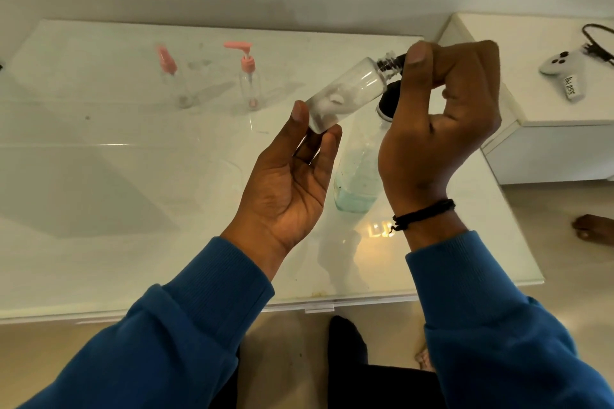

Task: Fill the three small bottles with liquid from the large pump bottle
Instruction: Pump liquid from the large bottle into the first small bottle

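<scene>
- Head view: small bottle (345, 93) tilted, base pinched by my left hand (292, 176) fingers, threaded neck up-right at the pump nozzle.
- Right hand (442, 116) fingers curl over the large pump bottle (357, 173) head, upright on the counter (133, 192).
- Two pink-topped bottles (249, 80) stand well apart.

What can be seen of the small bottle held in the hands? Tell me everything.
The small bottle is clear, plastic-looking and cylindrical, with a threaded neck and no cap. It is held tilted above the table, neck up and to the right, with white foamy liquid inside. The left hand pinches its base between thumb and fingertips. The right hand is curled round the black pump head of the large pump bottle, whose nozzle meets the neck.
</scene>
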Motion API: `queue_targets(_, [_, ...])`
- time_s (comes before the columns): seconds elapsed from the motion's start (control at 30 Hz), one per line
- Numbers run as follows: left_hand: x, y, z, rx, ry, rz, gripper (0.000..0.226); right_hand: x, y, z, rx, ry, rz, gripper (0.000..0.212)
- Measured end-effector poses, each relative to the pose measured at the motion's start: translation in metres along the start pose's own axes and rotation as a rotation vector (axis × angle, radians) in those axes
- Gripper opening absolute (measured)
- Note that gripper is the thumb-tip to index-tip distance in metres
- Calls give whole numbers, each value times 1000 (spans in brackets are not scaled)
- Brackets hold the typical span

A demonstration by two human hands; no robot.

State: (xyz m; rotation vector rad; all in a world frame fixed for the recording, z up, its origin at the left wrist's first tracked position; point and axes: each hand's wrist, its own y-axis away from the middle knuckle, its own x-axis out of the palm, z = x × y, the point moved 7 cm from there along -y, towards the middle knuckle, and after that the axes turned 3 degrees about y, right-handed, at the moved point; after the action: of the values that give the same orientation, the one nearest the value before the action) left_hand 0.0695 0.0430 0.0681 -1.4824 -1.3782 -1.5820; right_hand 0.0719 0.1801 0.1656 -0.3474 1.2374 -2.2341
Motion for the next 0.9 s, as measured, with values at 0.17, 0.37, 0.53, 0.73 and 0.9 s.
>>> queue_targets(0.17, [1, 0, 1, -4, -6, 2, 55, -1, -2, -1, -16, -6, 11, 30])
queue_targets(0.37, [0, 1, 0, 7, -8, -6, 49, 0, 2, -2, 8, -17, 16, 28])
queue_targets(0.53, [2, 1, 1, 2, -4, 0, 50, -1, -4, -2, 7, -21, 14, 29])
queue_targets(0.73, [-3, 1, 0, 6, 6, -9, 58, 1, 3, -4, 28, -37, 34, 27])
queue_targets(0.9, [1, 0, 1, 0, 3, 4, 52, 0, -4, -2, 16, -29, 13, 29])
